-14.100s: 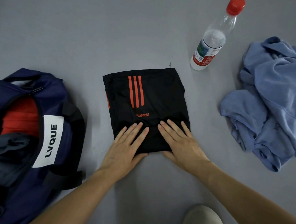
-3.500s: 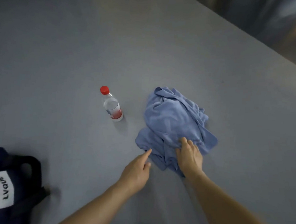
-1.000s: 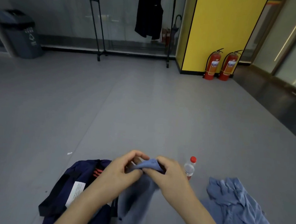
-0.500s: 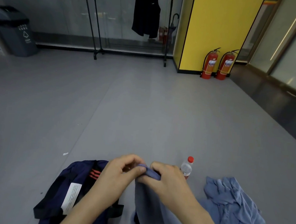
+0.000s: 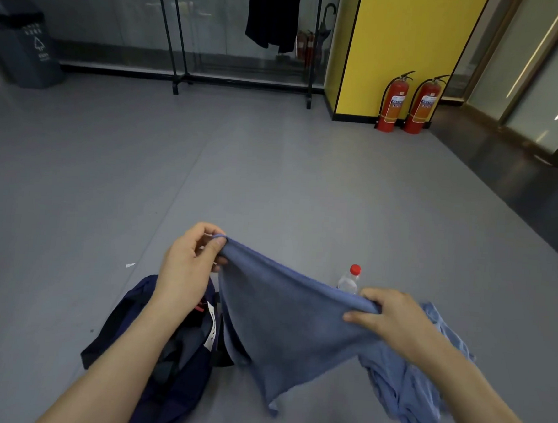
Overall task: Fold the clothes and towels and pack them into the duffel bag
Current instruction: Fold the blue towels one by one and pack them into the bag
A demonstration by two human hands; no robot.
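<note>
A blue towel [image 5: 290, 329] hangs in the air in front of me, stretched along its top edge. My left hand [image 5: 189, 264] pinches its left corner and my right hand [image 5: 392, 316] grips the edge further right. Below my left arm the navy duffel bag [image 5: 179, 378] lies open on the floor, with dark clothes and a white label showing inside. A second crumpled blue cloth [image 5: 413, 393] lies on the floor under my right forearm.
A water bottle [image 5: 349, 280] with a red cap stands on the grey floor behind the towel. Far back are a clothes rack [image 5: 180, 41] with a black garment, a dark bin [image 5: 23, 38], a yellow wall and two red fire extinguishers [image 5: 405, 104].
My hands, together on one bunched bit of the towel half a second ago, have drawn apart, spreading the towel's top edge wide. The bag and bottle stay where they were.
</note>
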